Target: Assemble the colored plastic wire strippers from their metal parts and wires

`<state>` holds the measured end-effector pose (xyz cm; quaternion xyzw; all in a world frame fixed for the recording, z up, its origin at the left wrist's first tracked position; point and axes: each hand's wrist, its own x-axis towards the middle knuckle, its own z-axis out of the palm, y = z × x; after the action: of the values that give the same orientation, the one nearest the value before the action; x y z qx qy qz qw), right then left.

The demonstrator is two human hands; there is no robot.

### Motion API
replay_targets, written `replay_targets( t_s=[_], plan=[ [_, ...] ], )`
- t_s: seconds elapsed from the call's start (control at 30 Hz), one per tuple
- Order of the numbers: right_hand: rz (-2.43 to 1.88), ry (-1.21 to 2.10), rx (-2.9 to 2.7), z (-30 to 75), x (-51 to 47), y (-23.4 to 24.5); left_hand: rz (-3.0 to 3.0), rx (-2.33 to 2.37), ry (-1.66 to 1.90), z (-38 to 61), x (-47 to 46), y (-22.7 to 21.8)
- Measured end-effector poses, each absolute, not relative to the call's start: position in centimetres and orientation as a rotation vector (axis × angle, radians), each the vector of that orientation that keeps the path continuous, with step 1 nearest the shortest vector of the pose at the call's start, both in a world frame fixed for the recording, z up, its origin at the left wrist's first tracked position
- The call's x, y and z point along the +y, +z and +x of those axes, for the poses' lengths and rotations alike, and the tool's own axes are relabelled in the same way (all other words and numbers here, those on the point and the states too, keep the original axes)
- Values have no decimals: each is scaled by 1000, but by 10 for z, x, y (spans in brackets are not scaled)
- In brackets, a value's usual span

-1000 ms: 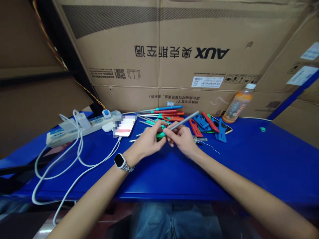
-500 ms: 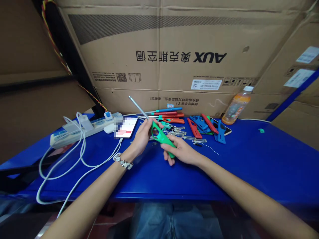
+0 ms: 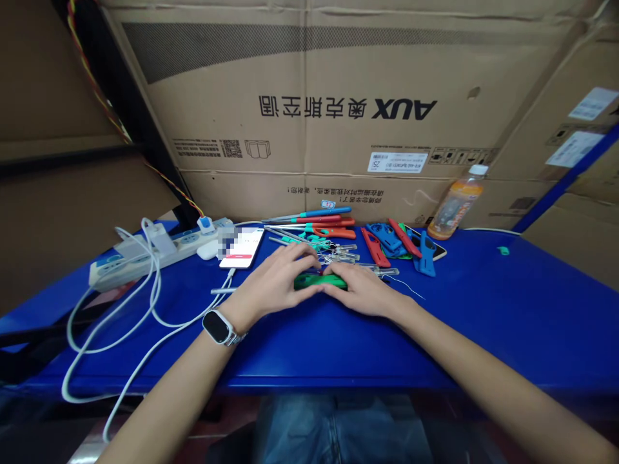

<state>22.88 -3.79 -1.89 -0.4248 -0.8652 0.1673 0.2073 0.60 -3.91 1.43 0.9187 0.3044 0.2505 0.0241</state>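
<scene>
A green long-necked lighter (image 3: pixel 315 281) lies sideways low over the tabletop, its metal tube (image 3: pixel 221 290) poking out left beyond my wrist. My left hand (image 3: pixel 276 277) is closed around its left part, thumb along the near side. On the handle's right end, my right hand (image 3: pixel 368 289) grips with thumb and fingers, the two thumbs nearly meeting. The lighter's middle is partly covered by fingers. Just behind the hands lie clear fuel tanks (image 3: pixel 347 258) with thin wires, and turquoise small parts (image 3: pixel 316 242).
Behind sit several long lighters, including a blue one (image 3: pixel 326 211) and an orange one (image 3: pixel 338 232). Red shell pieces (image 3: pixel 375 248) and blue shell pieces (image 3: pixel 426 258) lie right, near a drink bottle (image 3: pixel 454 205). Left are a phone (image 3: pixel 242 250), a power strip (image 3: pixel 184 245) and white cables (image 3: pixel 162 348).
Both hands have lowered the green lighter and turned it from a raised slant to nearly level. The left hand has rolled palm down over it. The camera view has shifted slightly.
</scene>
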Motion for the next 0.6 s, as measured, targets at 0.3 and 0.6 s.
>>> replay_targets(
  t_s=[0.3, 0.6],
  plan=[
    [-1032, 476, -2440, 222, -37, -23, 2552, 1001, 407, -1, -27, 4],
    [-1189, 297, -2460, 220, -9, -14, 2516, 1075, 386, -1, -25, -2]
  ],
)
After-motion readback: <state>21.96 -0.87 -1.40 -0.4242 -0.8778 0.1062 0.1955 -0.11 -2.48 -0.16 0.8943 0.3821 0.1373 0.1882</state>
